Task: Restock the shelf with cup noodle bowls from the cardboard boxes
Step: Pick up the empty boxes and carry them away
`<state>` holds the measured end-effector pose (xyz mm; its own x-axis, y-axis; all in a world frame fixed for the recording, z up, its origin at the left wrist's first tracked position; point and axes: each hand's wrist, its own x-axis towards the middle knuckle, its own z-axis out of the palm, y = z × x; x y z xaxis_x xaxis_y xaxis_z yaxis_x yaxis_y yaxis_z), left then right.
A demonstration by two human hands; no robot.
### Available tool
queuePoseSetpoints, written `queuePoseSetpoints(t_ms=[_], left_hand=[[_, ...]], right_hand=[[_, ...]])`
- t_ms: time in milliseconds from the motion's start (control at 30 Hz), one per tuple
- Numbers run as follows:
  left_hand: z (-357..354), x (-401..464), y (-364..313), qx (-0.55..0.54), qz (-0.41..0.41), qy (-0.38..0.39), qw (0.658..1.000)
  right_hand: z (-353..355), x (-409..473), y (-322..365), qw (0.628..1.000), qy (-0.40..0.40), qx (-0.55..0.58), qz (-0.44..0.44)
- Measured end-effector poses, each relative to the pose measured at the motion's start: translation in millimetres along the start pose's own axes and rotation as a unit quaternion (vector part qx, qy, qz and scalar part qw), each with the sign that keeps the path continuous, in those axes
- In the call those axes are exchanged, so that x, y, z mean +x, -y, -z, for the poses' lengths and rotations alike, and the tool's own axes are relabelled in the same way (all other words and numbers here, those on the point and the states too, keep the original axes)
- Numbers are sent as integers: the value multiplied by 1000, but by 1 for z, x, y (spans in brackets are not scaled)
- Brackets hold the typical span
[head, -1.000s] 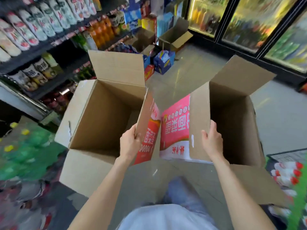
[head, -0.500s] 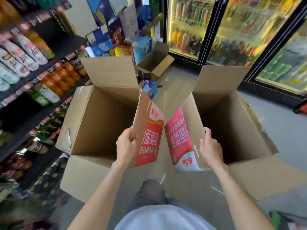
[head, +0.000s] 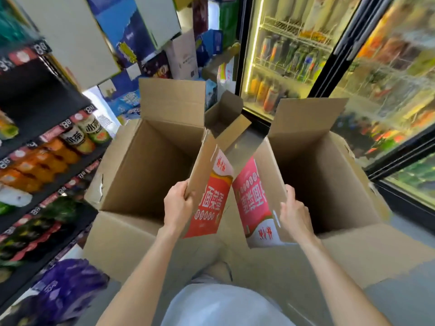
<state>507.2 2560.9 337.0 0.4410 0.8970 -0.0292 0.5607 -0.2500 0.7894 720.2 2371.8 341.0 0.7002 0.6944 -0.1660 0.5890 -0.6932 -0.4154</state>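
head view: over the last second the look has swung up from the floor toward the lit drinks cooler (head: 306,55) in the upper right of the frame, and both cartons have risen with it, their open mouths now tipped toward the camera. the grip has not changed. the left hand (head: 175,205) grips the inner side wall of the left cardboard box (head: 141,165), fingers curled over its edge, the thumb on the red printed outer face. the right hand (head: 294,210) holds the inner wall of the right cardboard box (head: 317,175) the same way, fingers wrapped over the edge beside the pink printed face. the two printed walls stand close together at frame centre, nearly touching near the middle.

both boxes look empty: only bare brown cardboard shows inside, and no cup noodle bowls are visible anywhere in them. the shelf (head: 47,147) at the left edge carries bottled drinks and tea tubs, blurred lower down. a smaller open carton (head: 223,114) sits beyond, at centre.

judging from this, the unloading of these two cartons seems done, and the lift reads as carrying the empties off rather than restocking; fresh full boxes would be needed to continue.
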Motion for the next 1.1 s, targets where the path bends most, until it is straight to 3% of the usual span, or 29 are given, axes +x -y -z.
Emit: queuePoseSetpoints(t_ms=[300, 500, 633, 800, 900, 1000, 1100], left_hand=[[-88, 221, -41, 84, -6, -54, 995], [-142, 354, -56, 59, 64, -115, 990], [-168, 434, -53, 3, 141, -145, 979], [-208, 519, -16, -39, 228, -174, 957], [-238, 562, -9, -68, 226, -195, 952], [-268, 599, -26, -164, 250, -136, 945], [-272, 630, -19, -225, 246, -4, 943]], right_hand=[[32, 270, 23, 996, 56, 34, 67], [35, 425, 62, 986, 101, 85, 99], [8, 509, 94, 972, 136, 156, 107], [-53, 599, 134, 971, 148, 147, 121], [-85, 642, 160, 970, 143, 150, 130], [-115, 680, 175, 963, 139, 193, 128], [-143, 722, 158, 936, 239, 235, 109]])
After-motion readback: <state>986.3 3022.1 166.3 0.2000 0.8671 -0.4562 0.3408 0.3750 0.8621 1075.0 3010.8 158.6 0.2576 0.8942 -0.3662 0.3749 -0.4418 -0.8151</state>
